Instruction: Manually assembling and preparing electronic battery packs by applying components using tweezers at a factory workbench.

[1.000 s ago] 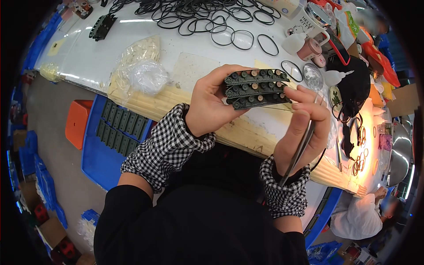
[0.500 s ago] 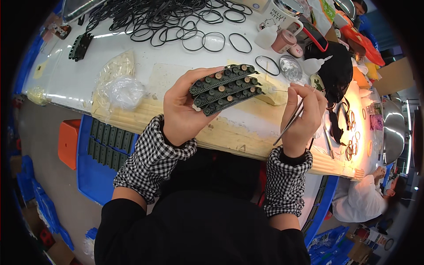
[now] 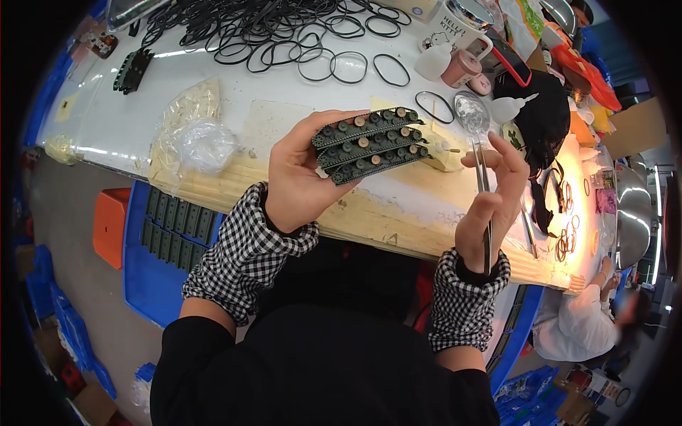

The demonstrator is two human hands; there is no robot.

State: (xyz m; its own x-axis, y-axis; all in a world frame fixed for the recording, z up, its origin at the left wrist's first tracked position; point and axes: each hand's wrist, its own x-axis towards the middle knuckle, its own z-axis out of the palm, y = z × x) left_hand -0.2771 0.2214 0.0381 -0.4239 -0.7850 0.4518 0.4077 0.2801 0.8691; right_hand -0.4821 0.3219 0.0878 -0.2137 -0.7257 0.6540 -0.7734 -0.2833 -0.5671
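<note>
My left hand point(image 3: 298, 170) is closed around a stack of dark green toy tank track pieces point(image 3: 369, 145), held tilted above the table edge. Round wheels run along each piece, most of them dark and a few tan. My right hand point(image 3: 494, 202) grips metal tweezers point(image 3: 486, 186) that lie along the palm, tips pointing away from me. Its index finger is raised off them. Just left of the right fingers, a yellowish pad point(image 3: 442, 160) lies on the table with a small tan-tipped bit at its edge. Between the two hands there is a gap.
Black rubber bands point(image 3: 284, 39) pile up at the back. Beyond my right hand stand a white mug point(image 3: 455, 28), a pink cup point(image 3: 460, 67) and a clear small dish point(image 3: 470, 111). Plastic bags point(image 3: 202, 145) lie left. A blue bin point(image 3: 142, 284) holds green parts; a person point(image 3: 582, 319) sits at right.
My right hand has turned and drawn slightly back from the pad; its tweezers now point away from me instead of toward me. The left hand and its stack have shifted slightly right.
</note>
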